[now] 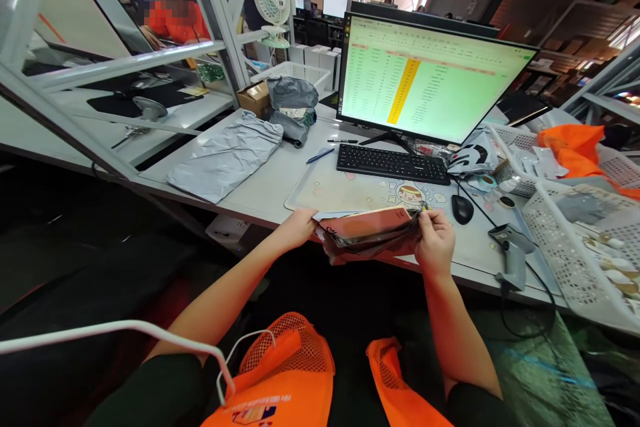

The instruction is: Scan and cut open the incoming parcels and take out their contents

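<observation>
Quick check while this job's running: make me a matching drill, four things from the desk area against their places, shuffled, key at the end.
Things:
1. plastic bag
2. barcode scanner
3. black keyboard
4. grey mailer

Places:
A. in front of the monitor
B. held between the left hand and the right hand
C. on the desk, left of the blue pen
D. between the mouse and a white basket

Pairs: 1-B; 2-D; 3-A; 4-C

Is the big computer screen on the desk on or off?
On. The screen glows pale green, and a bright yellow-orange column shows on it.
</observation>
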Available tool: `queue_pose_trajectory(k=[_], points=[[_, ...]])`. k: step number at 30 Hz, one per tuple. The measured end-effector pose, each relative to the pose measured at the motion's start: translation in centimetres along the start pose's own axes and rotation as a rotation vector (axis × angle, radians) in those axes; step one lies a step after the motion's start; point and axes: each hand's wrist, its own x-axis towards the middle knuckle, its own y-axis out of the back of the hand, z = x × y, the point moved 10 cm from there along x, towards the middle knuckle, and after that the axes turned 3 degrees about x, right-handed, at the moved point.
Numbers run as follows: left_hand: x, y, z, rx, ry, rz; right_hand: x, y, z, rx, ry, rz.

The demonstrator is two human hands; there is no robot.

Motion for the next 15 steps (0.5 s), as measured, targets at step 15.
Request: queue_pose_trajectory(k=[15], points=[[0.6,10.5,1.0,-0.613,0.195,0.364,0.9,-2.7,-9.0,-0.005,0.529,0.173]])
